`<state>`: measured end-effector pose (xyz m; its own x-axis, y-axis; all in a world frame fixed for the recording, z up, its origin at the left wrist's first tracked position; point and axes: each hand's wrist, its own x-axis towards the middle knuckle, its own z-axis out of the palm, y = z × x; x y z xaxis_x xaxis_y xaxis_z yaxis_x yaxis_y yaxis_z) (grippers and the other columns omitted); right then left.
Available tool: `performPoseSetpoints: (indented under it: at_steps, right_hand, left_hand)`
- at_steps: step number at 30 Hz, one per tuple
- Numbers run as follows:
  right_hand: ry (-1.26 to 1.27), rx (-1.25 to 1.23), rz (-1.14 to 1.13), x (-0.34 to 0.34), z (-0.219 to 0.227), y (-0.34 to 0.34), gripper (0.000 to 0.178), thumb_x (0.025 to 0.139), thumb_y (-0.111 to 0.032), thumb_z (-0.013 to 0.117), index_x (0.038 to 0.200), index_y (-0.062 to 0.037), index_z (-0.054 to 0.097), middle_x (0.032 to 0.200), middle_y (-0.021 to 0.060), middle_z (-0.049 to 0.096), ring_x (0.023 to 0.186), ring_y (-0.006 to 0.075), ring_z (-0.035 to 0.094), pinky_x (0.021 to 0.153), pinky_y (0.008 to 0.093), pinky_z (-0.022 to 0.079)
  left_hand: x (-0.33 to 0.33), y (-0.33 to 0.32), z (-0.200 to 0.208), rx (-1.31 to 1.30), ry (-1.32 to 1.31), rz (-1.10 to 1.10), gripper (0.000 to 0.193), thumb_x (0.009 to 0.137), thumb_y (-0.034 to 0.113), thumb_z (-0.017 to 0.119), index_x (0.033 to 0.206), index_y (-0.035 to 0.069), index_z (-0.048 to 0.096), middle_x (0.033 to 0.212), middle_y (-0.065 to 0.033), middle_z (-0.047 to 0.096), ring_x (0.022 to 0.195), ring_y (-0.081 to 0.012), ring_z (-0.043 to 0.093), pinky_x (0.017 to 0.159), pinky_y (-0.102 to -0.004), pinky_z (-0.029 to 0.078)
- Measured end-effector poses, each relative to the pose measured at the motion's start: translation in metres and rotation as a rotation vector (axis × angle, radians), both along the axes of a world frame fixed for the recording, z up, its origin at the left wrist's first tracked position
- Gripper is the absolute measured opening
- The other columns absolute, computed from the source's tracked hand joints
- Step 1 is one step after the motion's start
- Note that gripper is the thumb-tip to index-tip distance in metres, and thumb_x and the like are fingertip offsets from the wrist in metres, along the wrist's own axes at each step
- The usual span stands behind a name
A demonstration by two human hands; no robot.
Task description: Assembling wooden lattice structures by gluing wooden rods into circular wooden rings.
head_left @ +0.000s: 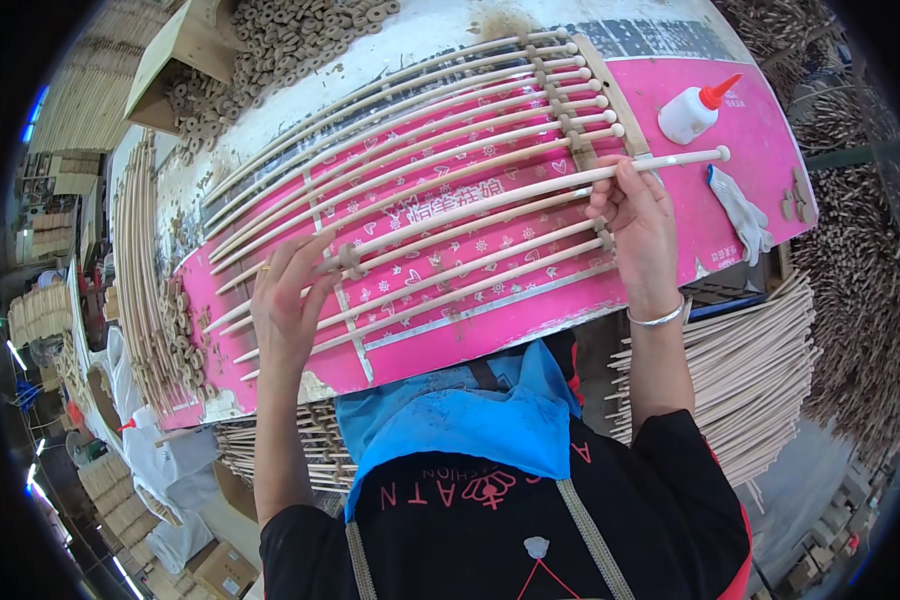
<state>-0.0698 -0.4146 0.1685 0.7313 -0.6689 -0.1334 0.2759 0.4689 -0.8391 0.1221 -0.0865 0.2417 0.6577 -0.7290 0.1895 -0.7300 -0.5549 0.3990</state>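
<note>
A long pale wooden rod (510,193) with a round knob at its right end lies slantwise between my two hands. My right hand (638,215) pinches it between thumb and fingers a little short of the knob. My left hand (295,290) closes round the rod's thin left part, its thumb and forefinger against a small brown ring (348,257) threaded on the rod. Under and behind it, several similar knobbed rods (440,128) lie side by side, with brown rings (560,105) in a row near their knobs. Some nearer rods lack visible knobs behind my right hand.
A pink patterned sheet (745,110) covers the table. At right lie a white glue bottle (687,118) with a red nozzle and a white glove (738,215). Loose rings (270,45) are heaped at the back left. Bare sticks (140,270) lie left; stacked sticks (740,380) stand below the table's right.
</note>
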Motion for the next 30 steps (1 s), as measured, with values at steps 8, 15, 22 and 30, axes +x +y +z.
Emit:
performPoseSetpoints:
  at_steps: [8, 15, 22, 30]
  right_hand:
    - [0.035, 0.036, 0.132, 0.018, 0.001, 0.040, 0.027, 0.108, -0.023, 0.060, 0.116, 0.0000, 0.072, 0.092, 0.0063, 0.074, 0.080, 0.0114, 0.071, 0.075, 0.0266, 0.060]
    - [-0.017, 0.057, 0.204, 0.034, -0.009, 0.087, 0.026, 0.107, -0.021, 0.062, 0.121, -0.0013, 0.072, 0.099, 0.0065, 0.075, 0.084, 0.0098, 0.070, 0.077, 0.0254, 0.059]
    - [-0.044, -0.041, 0.424, 0.034, -0.010, 0.092, 0.036, 0.100, -0.012, 0.071, 0.135, -0.0053, 0.065, 0.111, 0.0030, 0.071, 0.101, 0.0090, 0.069, 0.082, 0.0243, 0.058]
    - [0.014, -0.009, 0.219, 0.021, -0.004, 0.053, 0.033, 0.098, -0.013, 0.075, 0.128, -0.0016, 0.069, 0.103, 0.0019, 0.072, 0.090, 0.0065, 0.067, 0.077, 0.0225, 0.058]
  left_hand:
    - [-0.005, -0.024, -0.016, -0.128, 0.170, -0.094, 0.018, 0.087, 0.009, 0.077, 0.104, 0.005, 0.072, 0.099, -0.0087, 0.072, 0.092, -0.0261, 0.071, 0.078, -0.0375, 0.056]
    - [-0.042, -0.098, -0.017, -0.137, 0.051, -0.219, 0.025, 0.089, 0.015, 0.076, 0.112, 0.006, 0.071, 0.093, -0.0113, 0.067, 0.084, -0.0315, 0.068, 0.070, -0.0426, 0.054]
    - [-0.045, -0.093, -0.020, -0.110, 0.222, -0.215, 0.024, 0.094, 0.012, 0.071, 0.117, 0.004, 0.073, 0.088, -0.0142, 0.065, 0.079, -0.0313, 0.067, 0.067, -0.0415, 0.052]
    - [-0.037, -0.081, -0.018, -0.152, 0.331, -0.178, 0.021, 0.097, 0.008, 0.069, 0.116, 0.000, 0.073, 0.087, -0.0143, 0.064, 0.075, -0.0268, 0.066, 0.067, -0.0374, 0.051]
